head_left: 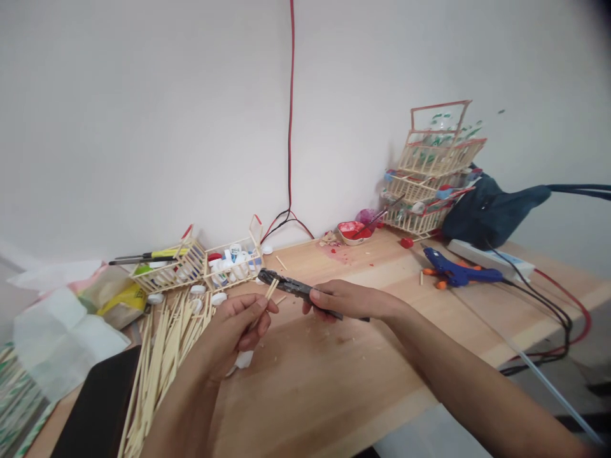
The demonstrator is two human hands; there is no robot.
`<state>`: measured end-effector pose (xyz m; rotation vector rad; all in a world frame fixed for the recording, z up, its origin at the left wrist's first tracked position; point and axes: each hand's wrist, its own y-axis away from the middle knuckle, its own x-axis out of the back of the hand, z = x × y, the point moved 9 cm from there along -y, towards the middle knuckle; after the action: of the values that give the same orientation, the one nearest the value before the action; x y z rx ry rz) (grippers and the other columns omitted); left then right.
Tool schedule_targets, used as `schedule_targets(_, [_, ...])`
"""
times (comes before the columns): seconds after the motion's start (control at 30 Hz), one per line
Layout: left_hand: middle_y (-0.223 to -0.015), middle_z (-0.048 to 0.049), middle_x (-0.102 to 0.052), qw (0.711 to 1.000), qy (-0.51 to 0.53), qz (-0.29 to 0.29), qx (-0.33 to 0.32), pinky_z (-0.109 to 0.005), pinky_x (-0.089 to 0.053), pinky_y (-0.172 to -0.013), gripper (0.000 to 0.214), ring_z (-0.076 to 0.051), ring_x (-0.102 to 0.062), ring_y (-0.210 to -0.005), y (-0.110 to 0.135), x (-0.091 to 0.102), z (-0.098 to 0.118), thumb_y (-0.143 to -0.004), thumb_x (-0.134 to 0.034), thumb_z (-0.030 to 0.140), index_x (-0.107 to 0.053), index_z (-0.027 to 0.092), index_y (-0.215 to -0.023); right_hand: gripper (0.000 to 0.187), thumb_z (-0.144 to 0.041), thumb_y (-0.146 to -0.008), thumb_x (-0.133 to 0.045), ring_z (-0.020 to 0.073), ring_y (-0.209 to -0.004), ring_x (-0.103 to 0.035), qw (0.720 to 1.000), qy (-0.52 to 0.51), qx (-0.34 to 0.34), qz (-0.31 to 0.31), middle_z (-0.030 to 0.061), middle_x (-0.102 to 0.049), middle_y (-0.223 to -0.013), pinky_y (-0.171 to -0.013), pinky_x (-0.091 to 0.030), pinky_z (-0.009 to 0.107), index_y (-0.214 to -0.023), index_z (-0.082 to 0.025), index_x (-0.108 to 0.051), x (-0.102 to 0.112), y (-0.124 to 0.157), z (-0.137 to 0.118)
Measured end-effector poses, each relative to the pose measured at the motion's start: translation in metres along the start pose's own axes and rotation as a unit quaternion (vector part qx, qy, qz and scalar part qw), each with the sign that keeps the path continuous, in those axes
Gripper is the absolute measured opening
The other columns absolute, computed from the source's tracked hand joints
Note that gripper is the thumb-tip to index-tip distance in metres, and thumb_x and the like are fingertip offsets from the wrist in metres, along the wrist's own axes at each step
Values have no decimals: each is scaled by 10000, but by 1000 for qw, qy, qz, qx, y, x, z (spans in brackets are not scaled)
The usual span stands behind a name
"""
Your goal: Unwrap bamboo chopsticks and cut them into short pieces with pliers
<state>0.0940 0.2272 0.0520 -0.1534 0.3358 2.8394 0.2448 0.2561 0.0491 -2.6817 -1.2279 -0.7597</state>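
Pinching slim wooden sticks (272,291) (pliers (296,288) touching).

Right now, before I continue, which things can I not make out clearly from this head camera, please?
In the head view:
1. Sticks in the left hand: lower ends hidden by that hand.
2. Black pliers: handles partly covered by the right hand.
3. White containers: markings mostly too small to read.
4. Flat black object: cut off by the bottom edge.
5. Red cable: upper end beyond the top edge.
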Motion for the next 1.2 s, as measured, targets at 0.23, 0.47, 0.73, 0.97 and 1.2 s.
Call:
schedule_targets(0.23, [-461, 17, -538, 999, -33, 20, 4, -185, -85, -368, 347, -14, -250, -312, 0, 4, 0, -738, -647, 460, -648, 115, -773, 714, -734, -878, -325, 128, -648, -532, 999, 41, -12, 11, 39, -588, -737, -586, -404, 230, -994, -120, -669, 3, 3, -3])
schedule_targets(0.47, [-522, -28, -609, 998, -42, 43, 5, -198, -142, -361, 347, -37, -316, -309, 0, 7, 1, -700, -656, 444, -674, 104, -767, 624, -689, -896, -363, 128, -626, -499, 998, 60, 1, 31, 20, -558, -697, -550, -356, 237, -924, -142, -663, 3, 5, -10])
schedule_targets(0.73, [-523, -17, -610, 998, -47, 52, 0, -192, -155, -352, 358, -31, -312, -301, -1, 11, 0, -698, -666, 456, -676, 106, -773, 531, -644, -879, -450, 102, -584, -422, 985, 137, 4, 106, -16, -481, -636, -510, -256, 238, -708, -152, -554, 11, 4, -10])
schedule_targets(0.97, [-541, -4, -610, 997, -48, 53, -18, -178, -172, -345, 361, -27, -314, -315, -1, 11, 3, -726, -674, 462, -655, 112, -813, 516, -639, -857, -488, 97, -565, -416, 976, 168, 14, 141, -25, -481, -604, -514, -228, 242, -699, -152, -556, 16, 6, -16])
schedule_targets(1.2, [-586, -9, -637, 994, -76, 71, -23, -166, -172, -357, 398, -42, -384, -338, 0, 13, 7, -769, -668, 500, -637, 137, -928, 481, -638, -816, -554, 118, -592, -466, 953, 227, 15, 200, -1, -561, -642, -545, -238, 246, -741, -165, -588, 23, 9, -23])
